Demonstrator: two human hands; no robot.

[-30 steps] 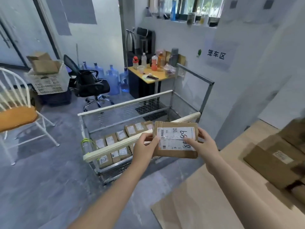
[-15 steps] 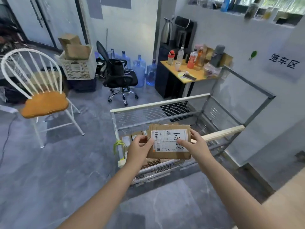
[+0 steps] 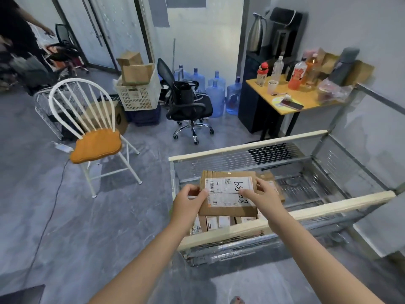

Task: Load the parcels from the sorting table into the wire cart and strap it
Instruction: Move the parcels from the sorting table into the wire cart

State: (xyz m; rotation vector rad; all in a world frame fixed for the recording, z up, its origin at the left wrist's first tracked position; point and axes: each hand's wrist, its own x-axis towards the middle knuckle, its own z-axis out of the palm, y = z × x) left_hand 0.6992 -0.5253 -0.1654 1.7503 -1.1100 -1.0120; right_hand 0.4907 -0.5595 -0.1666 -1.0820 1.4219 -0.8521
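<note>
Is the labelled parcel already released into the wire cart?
No, the left hand and right hand grip the parcel by its ends above the stacked parcels in the wire cart.

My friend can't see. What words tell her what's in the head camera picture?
The left hand and right hand hold a labelled cardboard parcel over the wire cart. More parcels lie inside. A white chair stands to the left.

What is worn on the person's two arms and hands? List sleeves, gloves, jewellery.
Nothing shows. The left hand and right hand are bare: no gloves, rings or watch visible. No sleeve shows anywhere up to the frame's lower edge.
</note>
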